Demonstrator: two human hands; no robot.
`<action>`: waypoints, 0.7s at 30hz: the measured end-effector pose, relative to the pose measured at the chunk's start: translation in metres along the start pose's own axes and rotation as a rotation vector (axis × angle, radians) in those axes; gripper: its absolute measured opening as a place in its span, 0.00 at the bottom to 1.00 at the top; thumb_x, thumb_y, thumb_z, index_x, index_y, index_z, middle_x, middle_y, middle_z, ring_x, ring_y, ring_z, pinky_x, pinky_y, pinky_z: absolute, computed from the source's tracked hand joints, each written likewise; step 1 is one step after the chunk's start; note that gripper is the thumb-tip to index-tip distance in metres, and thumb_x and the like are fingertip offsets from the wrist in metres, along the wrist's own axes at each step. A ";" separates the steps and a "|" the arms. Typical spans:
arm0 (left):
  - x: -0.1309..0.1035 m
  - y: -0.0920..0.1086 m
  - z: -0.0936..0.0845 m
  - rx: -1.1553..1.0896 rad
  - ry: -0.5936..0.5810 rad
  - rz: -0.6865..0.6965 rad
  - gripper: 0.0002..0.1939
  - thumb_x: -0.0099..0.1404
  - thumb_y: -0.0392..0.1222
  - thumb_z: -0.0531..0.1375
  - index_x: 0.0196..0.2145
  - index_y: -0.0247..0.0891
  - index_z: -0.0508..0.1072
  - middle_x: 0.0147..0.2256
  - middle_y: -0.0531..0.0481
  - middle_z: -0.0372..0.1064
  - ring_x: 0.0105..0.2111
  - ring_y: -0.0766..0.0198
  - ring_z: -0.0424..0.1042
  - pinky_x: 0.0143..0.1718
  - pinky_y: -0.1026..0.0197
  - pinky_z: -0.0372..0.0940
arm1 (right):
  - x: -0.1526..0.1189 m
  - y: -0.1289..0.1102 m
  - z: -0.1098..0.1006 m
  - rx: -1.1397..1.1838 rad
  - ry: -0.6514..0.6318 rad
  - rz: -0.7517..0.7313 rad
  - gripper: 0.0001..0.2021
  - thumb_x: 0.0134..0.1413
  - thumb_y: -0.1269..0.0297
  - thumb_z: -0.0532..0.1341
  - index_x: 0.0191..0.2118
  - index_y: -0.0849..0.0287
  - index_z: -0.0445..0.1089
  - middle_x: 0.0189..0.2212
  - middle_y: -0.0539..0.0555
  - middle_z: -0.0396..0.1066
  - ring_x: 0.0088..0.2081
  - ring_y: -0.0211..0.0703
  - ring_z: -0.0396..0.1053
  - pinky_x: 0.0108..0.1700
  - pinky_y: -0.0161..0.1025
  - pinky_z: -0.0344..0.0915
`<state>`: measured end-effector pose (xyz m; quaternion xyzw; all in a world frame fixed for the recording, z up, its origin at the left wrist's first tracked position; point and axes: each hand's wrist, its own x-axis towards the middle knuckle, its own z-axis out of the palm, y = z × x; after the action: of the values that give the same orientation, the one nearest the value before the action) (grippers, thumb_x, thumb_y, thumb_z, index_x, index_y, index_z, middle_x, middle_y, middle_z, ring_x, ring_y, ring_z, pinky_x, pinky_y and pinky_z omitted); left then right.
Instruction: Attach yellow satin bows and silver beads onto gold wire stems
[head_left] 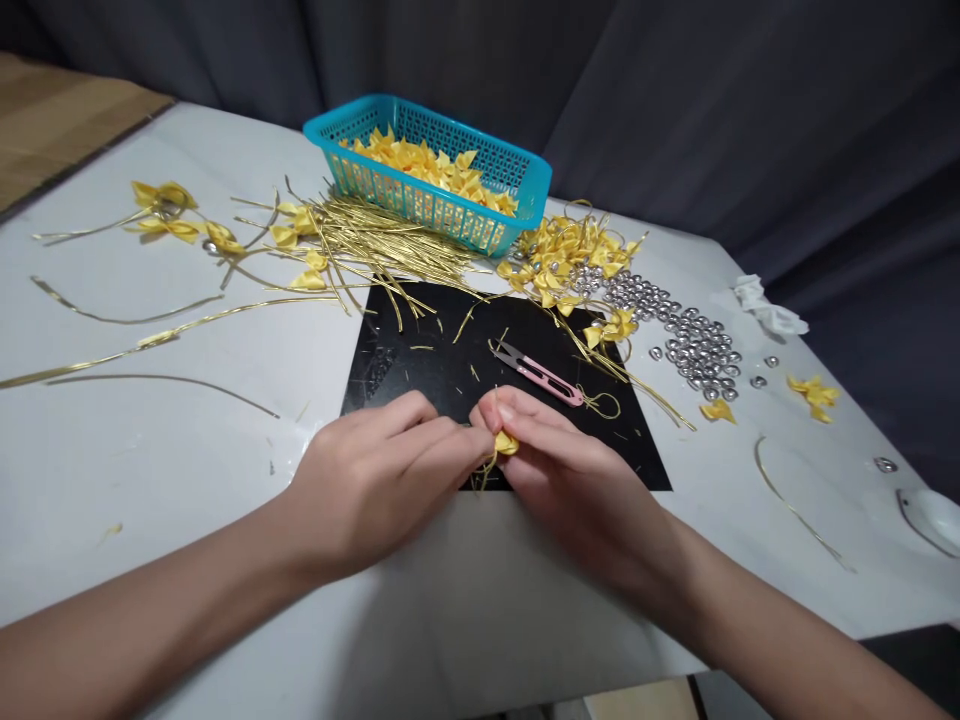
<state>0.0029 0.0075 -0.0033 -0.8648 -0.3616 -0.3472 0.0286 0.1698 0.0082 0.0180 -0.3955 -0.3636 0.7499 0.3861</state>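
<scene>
A small yellow ribbon bow (506, 443) with thin gold cord hanging under it is held between my two hands, above the front edge of a black mat (420, 350). My right hand (559, 440) pinches the bow between thumb and fingers. My left hand (397, 465) is closed at the bow's left side, its fingertips meeting the right hand's; the gold cord shows beside them, but its exact grip is hidden. Pink-handled thread snips (541, 378) lie on the mat just beyond my hands, next to a loop of thin cord (602, 403).
A blue basket (427, 200) of yellow bows stands at the back, with a pile of gold cords (390, 240) before it. Right of it lie corded bows (570, 250), many silver beads (701, 350) and a white crumpled piece (769, 308). More bows (165, 205) lie left.
</scene>
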 end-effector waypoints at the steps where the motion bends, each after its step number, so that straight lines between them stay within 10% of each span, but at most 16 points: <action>1: -0.001 0.000 0.000 -0.005 0.006 0.006 0.13 0.66 0.32 0.51 0.29 0.40 0.72 0.19 0.57 0.69 0.22 0.71 0.65 0.20 0.69 0.56 | 0.000 -0.001 0.000 0.027 -0.002 0.029 0.07 0.55 0.68 0.56 0.26 0.59 0.62 0.26 0.49 0.54 0.29 0.36 0.54 0.34 0.32 0.57; 13: -0.002 0.003 -0.001 -0.123 -0.061 0.075 0.11 0.67 0.33 0.51 0.32 0.38 0.71 0.21 0.58 0.68 0.22 0.70 0.64 0.22 0.68 0.58 | -0.002 -0.003 -0.001 0.232 -0.039 0.319 0.10 0.53 0.70 0.54 0.22 0.60 0.59 0.23 0.49 0.52 0.24 0.34 0.51 0.30 0.33 0.57; 17: 0.008 0.007 0.004 -0.136 0.040 0.163 0.07 0.64 0.30 0.53 0.38 0.34 0.70 0.23 0.53 0.72 0.23 0.66 0.64 0.22 0.65 0.62 | 0.001 -0.005 -0.005 0.382 -0.033 0.281 0.09 0.50 0.72 0.57 0.21 0.61 0.62 0.22 0.48 0.55 0.24 0.32 0.54 0.30 0.31 0.58; 21: 0.024 0.013 0.014 -0.244 0.035 -0.049 0.07 0.63 0.30 0.53 0.36 0.36 0.69 0.28 0.48 0.74 0.26 0.63 0.67 0.26 0.63 0.66 | 0.004 -0.012 -0.011 0.474 0.025 0.147 0.08 0.47 0.72 0.61 0.22 0.62 0.63 0.21 0.46 0.56 0.23 0.30 0.54 0.29 0.29 0.57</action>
<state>0.0308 0.0163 0.0037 -0.8466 -0.3370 -0.4043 -0.0789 0.1817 0.0202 0.0223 -0.3287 -0.1427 0.8353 0.4170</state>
